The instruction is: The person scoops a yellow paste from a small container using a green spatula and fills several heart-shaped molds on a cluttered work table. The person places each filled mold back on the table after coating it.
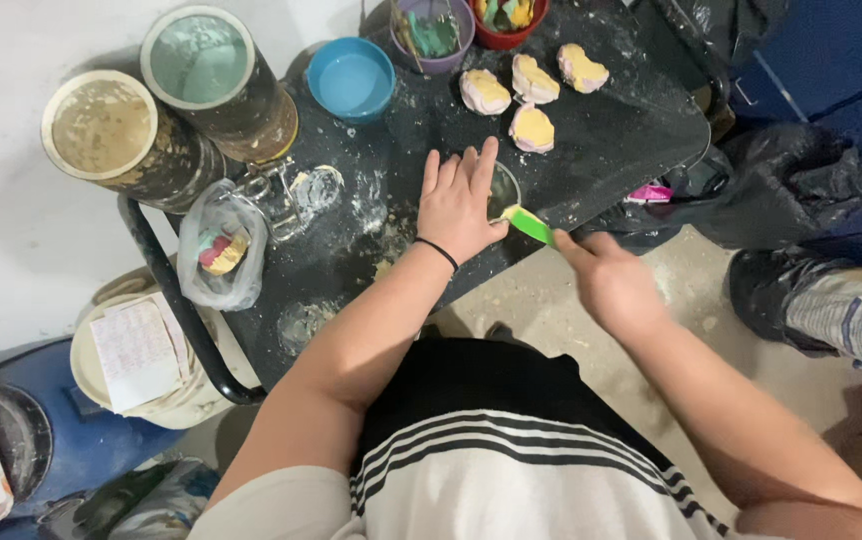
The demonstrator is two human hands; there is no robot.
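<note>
— Two big tubs (pixel 101 128) stand at the far left of the dark counter (pixel 631 120), one beige inside, one pale green. What's next down in size?

— Her left hand (pixel 458 205), laid flat with fingers spread over a small round cup (pixel 503 188) near the counter's front edge. Its grip holds nothing; it only presses.

— And the right hand (pixel 611 280)?

— Closed around the handle of a green spatula (pixel 528 224). The blade's long axis slants up-left from that hand toward the cup, tip right at the rim (the handle end is hidden in the fist).

— Smallest?

— Four yellow-and-pink lumps (pixel 533 128) lie just beyond the cup.
</note>
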